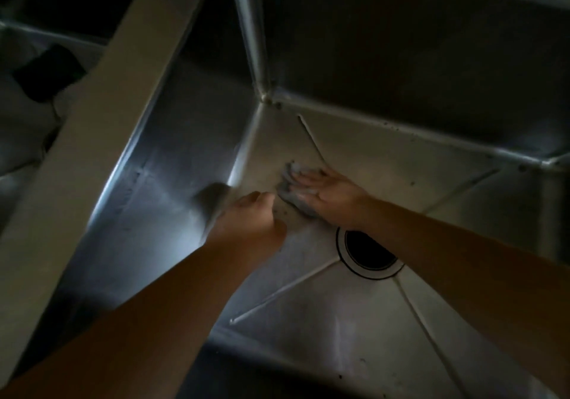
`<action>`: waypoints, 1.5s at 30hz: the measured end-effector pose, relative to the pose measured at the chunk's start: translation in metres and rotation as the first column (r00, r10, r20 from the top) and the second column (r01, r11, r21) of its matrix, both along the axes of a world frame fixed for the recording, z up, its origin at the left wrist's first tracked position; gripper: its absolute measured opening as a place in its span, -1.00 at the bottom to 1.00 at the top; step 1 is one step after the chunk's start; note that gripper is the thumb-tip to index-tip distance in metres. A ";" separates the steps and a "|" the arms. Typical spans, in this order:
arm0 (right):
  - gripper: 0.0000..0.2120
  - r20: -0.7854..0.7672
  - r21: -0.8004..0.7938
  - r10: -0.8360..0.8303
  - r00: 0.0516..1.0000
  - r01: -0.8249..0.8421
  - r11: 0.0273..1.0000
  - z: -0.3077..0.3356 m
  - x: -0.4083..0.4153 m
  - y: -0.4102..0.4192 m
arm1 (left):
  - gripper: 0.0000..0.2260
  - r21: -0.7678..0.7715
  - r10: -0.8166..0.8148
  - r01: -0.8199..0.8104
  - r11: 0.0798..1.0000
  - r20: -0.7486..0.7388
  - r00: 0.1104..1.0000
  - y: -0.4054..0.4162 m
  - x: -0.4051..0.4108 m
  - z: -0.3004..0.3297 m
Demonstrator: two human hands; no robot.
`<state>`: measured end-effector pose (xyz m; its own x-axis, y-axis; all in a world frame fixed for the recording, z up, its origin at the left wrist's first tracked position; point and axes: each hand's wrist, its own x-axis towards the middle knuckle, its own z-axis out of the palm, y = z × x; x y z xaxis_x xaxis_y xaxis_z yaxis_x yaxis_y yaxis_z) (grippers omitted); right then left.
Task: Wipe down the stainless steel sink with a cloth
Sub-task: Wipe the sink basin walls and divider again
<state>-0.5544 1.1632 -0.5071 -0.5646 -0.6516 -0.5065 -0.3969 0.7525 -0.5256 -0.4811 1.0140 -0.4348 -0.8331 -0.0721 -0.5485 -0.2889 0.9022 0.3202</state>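
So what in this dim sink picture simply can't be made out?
Head view, the only one:
- Crumpled grey cloth: mostly hidden under the right hand.
- Left hand: its fingers are motion-blurred, so whether it holds anything is unclear.
- Round dark drain hole: partly covered by the right wrist.
- Stainless steel sink: its upper walls are lost in darkness.
- Black object at the left: too dark to identify.

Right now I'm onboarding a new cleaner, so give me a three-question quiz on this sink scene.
1. True or false: the right hand presses the cloth on the sink floor.
2. Where does the drain lie relative to the cloth? A) nearer the camera B) in the far corner C) on the left wall
3. Fill in: the left hand holds ____.

Key: 1 true; 2 A; 3 nothing.
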 end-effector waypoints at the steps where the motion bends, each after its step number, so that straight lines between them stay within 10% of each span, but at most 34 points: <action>1: -0.58 0.053 -0.063 -0.099 0.994 0.102 0.993 0.002 0.006 0.008 | -0.62 0.011 -0.021 0.021 1.000 0.002 1.000 -0.001 0.000 0.001; 5: -0.56 0.197 -0.101 -0.781 0.593 0.804 0.586 0.008 -0.008 0.012 | -0.63 0.013 -0.040 0.040 0.999 0.003 0.999 -0.009 0.003 0.002; 12: -0.51 -0.174 0.027 -0.302 0.937 0.311 0.950 -0.009 -0.032 -0.053 | -0.63 -0.050 0.041 -0.035 0.998 0.122 0.992 -0.022 0.011 -0.008; 19: -0.43 -0.433 0.172 0.256 0.864 -0.199 0.965 -0.015 0.055 -0.038 | -0.70 -0.082 -0.090 0.095 0.992 0.059 0.994 -0.019 0.015 0.007; 24: -0.51 -0.345 0.168 0.192 0.919 -0.141 0.976 -0.001 0.067 0.011 | -0.78 -0.072 -0.117 0.132 0.989 0.186 0.976 -0.019 0.015 0.016; 26: -0.55 -0.079 0.123 -0.163 0.984 0.171 0.978 0.012 0.062 0.022 | -0.82 -0.079 -0.111 0.127 0.989 0.180 0.977 -0.015 0.017 0.019; 27: -0.53 0.043 0.085 -0.448 0.893 0.443 0.892 0.018 0.062 0.029 | -0.83 -0.084 -0.101 0.118 0.989 0.180 0.978 -0.012 0.018 0.021; 29: -0.40 0.329 0.073 -0.887 0.324 0.928 0.366 0.031 0.061 0.045 | -0.79 -0.085 -0.097 0.117 0.989 0.204 0.974 -0.005 0.018 0.025; 32: -0.29 0.744 0.225 -0.594 -0.306 0.952 -0.208 0.046 0.061 0.069 | -0.65 -0.076 -0.097 0.115 0.990 0.206 0.974 0.008 0.015 0.030; 45: -0.61 0.925 0.327 -0.076 -0.373 0.881 -0.343 0.068 0.067 0.076 | -0.55 -0.022 -0.110 0.116 0.993 0.176 0.978 0.048 0.015 0.063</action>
<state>-0.4876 1.2393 -0.4391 -0.5110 -0.2079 -0.8340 0.6573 -0.7197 -0.2234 -0.4663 1.0624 -0.3715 -0.7284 -0.0026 -0.6851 -0.2332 0.9412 0.2444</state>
